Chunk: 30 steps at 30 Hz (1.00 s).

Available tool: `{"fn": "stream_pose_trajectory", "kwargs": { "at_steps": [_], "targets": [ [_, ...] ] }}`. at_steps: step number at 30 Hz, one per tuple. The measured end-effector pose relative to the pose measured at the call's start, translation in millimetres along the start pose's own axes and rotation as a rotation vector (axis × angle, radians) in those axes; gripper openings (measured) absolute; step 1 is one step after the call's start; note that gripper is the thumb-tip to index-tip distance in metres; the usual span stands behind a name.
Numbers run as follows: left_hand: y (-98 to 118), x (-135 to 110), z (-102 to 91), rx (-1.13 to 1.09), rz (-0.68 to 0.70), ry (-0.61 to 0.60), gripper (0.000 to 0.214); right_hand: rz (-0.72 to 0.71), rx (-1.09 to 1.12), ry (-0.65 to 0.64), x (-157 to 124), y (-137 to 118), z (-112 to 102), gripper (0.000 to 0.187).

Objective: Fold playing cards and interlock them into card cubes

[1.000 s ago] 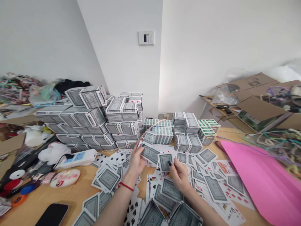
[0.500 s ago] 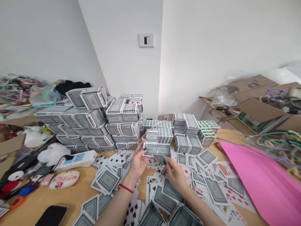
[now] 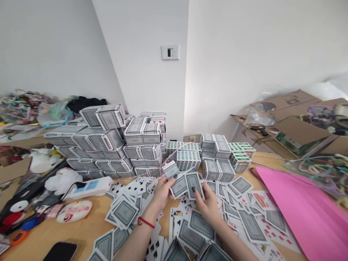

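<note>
My left hand [image 3: 162, 194] pinches a small structure of folded playing cards [image 3: 178, 186], patterned grey backs facing up, tilted above the table. In my right hand [image 3: 208, 204] is a single playing card [image 3: 192, 178], back up, its edge overlapping the structure's right side. Whether the two are joined I cannot tell. Below my hands lie scattered playing cards [image 3: 201, 223], some face up, among them a jack of clubs [image 3: 175, 221]. Nearest me stand open hollow boxes folded from cards [image 3: 176, 251], partly cut off by the frame.
Stacked card blocks [image 3: 108, 139] rise at back left, with smaller stacks [image 3: 219, 170] at back right. Green-and-white card boxes [image 3: 188, 159] stand between. A power strip [image 3: 94, 186], computer mouse [image 3: 74, 211] and phone [image 3: 61, 252] lie left; a pink sheet [image 3: 296, 214] lies right.
The structure in my left hand has turned and tilted. My right hand has raised its card from below, back now facing me, against the structure's right side. The view has shifted slightly.
</note>
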<state>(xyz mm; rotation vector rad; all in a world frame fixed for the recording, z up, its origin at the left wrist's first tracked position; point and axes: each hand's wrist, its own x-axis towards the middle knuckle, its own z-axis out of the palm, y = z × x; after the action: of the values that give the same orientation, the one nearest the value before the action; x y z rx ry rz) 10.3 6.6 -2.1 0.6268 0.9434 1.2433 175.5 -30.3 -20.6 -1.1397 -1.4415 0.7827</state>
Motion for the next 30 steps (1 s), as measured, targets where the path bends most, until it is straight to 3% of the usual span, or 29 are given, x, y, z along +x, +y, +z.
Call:
{"fn": "stream_pose_trajectory", "kwargs": {
  "at_steps": [3, 6, 8, 13, 17, 21, 26, 30],
  "targets": [
    [-2.4, 3.5, -2.4, -0.01, 0.044, 0.055, 0.023, -0.016, 0.002, -0.049, -0.4, -3.3, -0.4, 0.006],
    [-1.5, 4.4, -3.4, -0.034, 0.084, 0.077, 0.022, 0.034, 0.068, -0.242, -1.5, -6.4, 1.5, 0.001],
    [0.1, 3.2, -2.5, -0.037, 0.101, 0.071, 0.026, 0.034, 0.074, -0.3, -1.4, -6.7, 2.9, 0.008],
    [0.7, -0.4, 1.5, -0.012, 0.099, 0.14, 0.022, -0.104, -0.031, -0.184, 3.6, -2.6, 2.8, 0.02],
    [-1.1, 0.2, 1.3, -0.015, 0.088, 0.232, 0.017, -0.104, -0.032, -0.151, 5.6, -0.2, 1.4, 0.021],
    [2.3, 1.5, 0.2, -0.083, 0.077, 0.177, 0.02, -0.045, 0.069, -0.037, 4.3, 5.1, 3.6, 0.016],
    [7.7, 1.4, -0.7, -0.167, 0.048, 0.114, 0.021, 0.034, 0.2, 0.065, 5.2, 7.4, 4.2, 0.041],
    [7.8, 1.1, -0.6, -0.185, 0.027, 0.106, 0.021, 0.017, 0.161, 0.079, 2.0, 0.7, 2.5, 0.029]
  ]
}}
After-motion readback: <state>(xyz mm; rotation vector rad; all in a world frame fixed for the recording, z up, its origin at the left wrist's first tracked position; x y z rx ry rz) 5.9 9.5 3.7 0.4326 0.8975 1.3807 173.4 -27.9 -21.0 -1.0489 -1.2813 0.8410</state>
